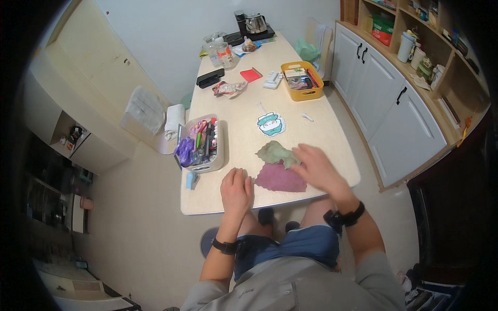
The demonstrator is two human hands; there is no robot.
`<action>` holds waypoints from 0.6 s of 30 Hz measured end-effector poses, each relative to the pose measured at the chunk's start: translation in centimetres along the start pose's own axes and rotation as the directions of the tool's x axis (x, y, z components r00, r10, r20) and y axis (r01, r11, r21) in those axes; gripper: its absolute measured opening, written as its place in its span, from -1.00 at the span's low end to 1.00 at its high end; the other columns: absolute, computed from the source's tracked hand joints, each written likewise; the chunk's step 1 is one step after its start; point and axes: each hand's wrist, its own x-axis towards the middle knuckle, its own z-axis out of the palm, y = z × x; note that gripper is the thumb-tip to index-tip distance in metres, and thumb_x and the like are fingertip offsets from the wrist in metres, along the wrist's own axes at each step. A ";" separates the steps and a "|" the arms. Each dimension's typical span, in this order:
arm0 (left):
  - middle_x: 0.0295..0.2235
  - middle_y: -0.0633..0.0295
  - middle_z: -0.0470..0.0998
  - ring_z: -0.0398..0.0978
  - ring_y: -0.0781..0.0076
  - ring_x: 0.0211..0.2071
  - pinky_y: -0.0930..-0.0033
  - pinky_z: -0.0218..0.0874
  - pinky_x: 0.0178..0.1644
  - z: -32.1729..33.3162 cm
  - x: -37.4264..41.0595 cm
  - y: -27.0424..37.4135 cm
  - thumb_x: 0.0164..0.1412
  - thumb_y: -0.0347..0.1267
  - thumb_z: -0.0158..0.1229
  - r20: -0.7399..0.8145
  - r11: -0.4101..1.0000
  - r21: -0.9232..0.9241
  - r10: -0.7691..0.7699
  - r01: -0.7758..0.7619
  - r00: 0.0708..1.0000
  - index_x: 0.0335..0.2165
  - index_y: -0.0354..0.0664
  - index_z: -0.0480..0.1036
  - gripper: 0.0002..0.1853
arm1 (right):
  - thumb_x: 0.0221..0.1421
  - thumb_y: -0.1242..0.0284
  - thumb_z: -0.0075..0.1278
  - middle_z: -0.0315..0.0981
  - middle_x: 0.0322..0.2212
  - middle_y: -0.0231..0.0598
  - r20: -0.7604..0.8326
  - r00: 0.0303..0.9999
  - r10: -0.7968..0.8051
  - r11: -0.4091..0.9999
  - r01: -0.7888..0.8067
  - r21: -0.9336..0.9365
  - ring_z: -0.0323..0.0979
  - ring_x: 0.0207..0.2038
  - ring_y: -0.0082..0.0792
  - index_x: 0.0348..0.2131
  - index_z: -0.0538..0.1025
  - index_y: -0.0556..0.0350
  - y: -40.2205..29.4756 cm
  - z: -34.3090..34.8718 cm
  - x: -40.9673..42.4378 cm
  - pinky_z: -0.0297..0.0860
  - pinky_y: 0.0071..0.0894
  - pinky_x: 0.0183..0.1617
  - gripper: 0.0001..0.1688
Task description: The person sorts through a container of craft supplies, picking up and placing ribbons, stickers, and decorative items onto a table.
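Note:
A thin, ragged-edged purple sheet (281, 178) lies flat near the front edge of the table, its material unclear. Over its far edge lies a wavy pale green sheet (273, 152). My right hand (317, 169), slightly blurred, has the green sheet's right end between thumb and fingers. Palm down on the tabletop, my left hand (237, 189) rests just left of the purple sheet and holds nothing. Beyond the sheets is a flat teal-and-white cartoon figure cutout (271, 124). A small white object (307, 117) lies to its right.
A white bin of pens and scissors (208, 165) stands at left, near a light blue object (190, 180). Farther back are a yellow basket (302, 95), a crumpled wrapper (229, 89), a red card (251, 75), plastic jars (225, 54) and a metal kettle (255, 24).

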 end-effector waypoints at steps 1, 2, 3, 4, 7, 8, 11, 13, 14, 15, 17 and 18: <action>-0.10 -0.16 0.47 0.43 -0.12 -0.09 0.02 0.25 0.03 -0.1 -0.2 -0.3 0.13 -0.36 0.18 -0.011 1.000 -0.003 -0.013 0.013 1.000 -0.12 -0.33 0.46 -0.65 | 0.06 0.30 0.05 0.45 -0.15 0.11 -0.003 1.000 -0.005 1.000 0.005 0.009 0.40 -0.08 0.12 -0.12 0.50 0.17 0.5 -0.9 1.2 0.32 -0.03 0.01 -0.57; -0.11 -0.15 0.48 0.43 -0.12 -0.09 0.02 0.25 0.03 -0.1 -0.4 -0.5 0.13 -0.37 0.17 -0.022 1.000 -0.006 -0.028 0.027 0.999 -0.12 -0.33 0.46 -0.65 | 0.07 0.32 0.04 0.46 -0.20 0.12 -0.006 1.000 -0.010 1.000 0.010 0.019 0.41 -0.11 0.12 -0.15 0.50 0.21 0.8 -1.5 2.4 0.34 -0.05 -0.02 -0.61; -0.11 -0.15 0.48 0.43 -0.12 -0.09 0.02 0.25 0.03 0.1 -0.5 -0.5 0.13 -0.37 0.16 -0.033 0.999 -0.015 -0.038 0.037 0.999 -0.12 -0.33 0.46 -0.65 | 0.07 0.32 0.04 0.46 -0.23 0.13 0.030 0.999 0.018 1.000 -0.019 0.005 0.41 -0.13 0.12 -0.18 0.50 0.23 0.9 -2.3 3.5 0.35 -0.05 -0.04 -0.63; -0.11 -0.14 0.48 0.43 -0.12 -0.08 0.03 0.25 0.03 -0.1 -0.5 -0.2 0.15 -0.37 0.15 -0.021 0.999 -0.003 -0.046 0.046 0.999 -0.12 -0.34 0.46 -0.66 | 0.08 0.32 0.03 0.46 -0.26 0.13 0.067 0.997 0.043 0.999 -0.042 -0.009 0.42 -0.14 0.11 -0.21 0.50 0.25 0.9 -2.8 4.8 0.35 -0.05 -0.06 -0.64; -0.12 -0.12 0.49 0.44 -0.10 -0.09 0.03 0.26 0.03 -0.2 0.0 0.2 0.16 -0.37 0.13 -0.005 0.999 0.013 -0.051 0.051 0.999 -0.14 -0.34 0.46 -0.69 | 0.09 0.25 0.03 0.49 -0.29 0.16 0.211 0.969 0.131 0.989 -0.112 -0.099 0.44 -0.15 0.12 -0.23 0.50 0.31 1.1 -2.3 8.9 0.36 -0.06 -0.05 -0.57; -0.13 -0.12 0.49 0.44 -0.09 -0.10 0.03 0.26 0.02 -0.3 -0.1 0.0 0.15 -0.37 0.13 -0.012 0.999 0.011 -0.047 0.047 0.999 -0.16 -0.33 0.46 -0.70 | 0.08 0.22 0.04 0.50 -0.26 0.18 0.248 0.955 0.161 0.983 -0.132 -0.130 0.45 -0.14 0.13 -0.19 0.50 0.33 0.7 -1.6 10.5 0.37 -0.07 -0.04 -0.51; -0.15 -0.11 0.50 0.44 -0.10 -0.10 0.02 0.25 0.02 -0.1 0.1 0.2 0.14 -0.39 0.13 -0.016 0.999 -0.027 -0.047 0.047 0.999 -0.19 -0.32 0.46 -0.73 | 0.04 0.13 0.09 0.53 -0.31 0.13 0.259 0.924 0.283 0.946 -0.224 -0.234 0.49 -0.19 0.09 -0.25 0.53 0.27 1.2 1.3 14.1 0.42 -0.08 -0.09 -0.48; -0.15 -0.11 0.51 0.44 -0.10 -0.10 0.01 0.25 0.02 -0.1 0.3 0.1 0.13 -0.39 0.13 -0.015 0.997 -0.043 -0.059 0.058 0.998 -0.20 -0.32 0.47 -0.73 | -0.02 0.08 0.14 0.56 -0.35 0.08 0.268 0.900 0.344 0.919 -0.263 -0.294 0.52 -0.23 0.05 -0.30 0.55 0.22 1.6 3.7 15.6 0.45 -0.10 -0.13 -0.48; -0.16 -0.11 0.51 0.44 -0.10 -0.10 0.01 0.25 0.02 -0.2 0.2 0.1 0.13 -0.39 0.13 -0.014 0.997 -0.045 -0.067 0.066 0.998 -0.20 -0.31 0.46 -0.73 | -0.07 0.07 0.18 0.57 -0.35 0.07 0.289 0.885 0.364 0.908 -0.268 -0.323 0.54 -0.23 0.03 -0.31 0.56 0.21 1.6 4.8 16.3 0.46 -0.12 -0.13 -0.46; -0.16 -0.11 0.51 0.44 -0.10 -0.11 0.01 0.26 0.01 0.0 0.1 0.0 0.13 -0.40 0.13 -0.009 0.996 -0.055 -0.069 0.069 0.998 -0.19 -0.31 0.46 -0.73 | -0.12 0.05 0.22 0.58 -0.36 0.06 0.303 0.868 0.394 0.891 -0.279 -0.358 0.55 -0.24 0.01 -0.32 0.57 0.20 2.1 5.8 16.8 0.48 -0.15 -0.14 -0.44; -0.17 -0.11 0.51 0.45 -0.10 -0.12 0.01 0.26 0.01 -0.1 0.0 -0.3 0.12 -0.40 0.14 -0.018 0.996 -0.052 -0.074 0.073 0.997 -0.20 -0.31 0.45 -0.73 | -0.27 0.03 0.30 0.59 -0.35 0.05 0.233 0.895 0.380 0.883 -0.276 -0.380 0.57 -0.24 -0.03 -0.34 0.60 0.20 2.4 7.2 17.2 0.49 -0.21 -0.12 -0.37; -0.18 -0.10 0.52 0.45 -0.10 -0.12 0.01 0.26 0.00 0.0 -0.2 -0.5 0.12 -0.40 0.14 -0.027 0.996 -0.057 -0.074 0.072 0.997 -0.20 -0.31 0.45 -0.73 | -0.30 0.03 0.31 0.59 -0.34 0.05 0.269 0.877 0.399 0.882 -0.288 -0.372 0.57 -0.24 -0.03 -0.34 0.61 0.21 2.6 7.4 17.6 0.49 -0.21 -0.12 -0.35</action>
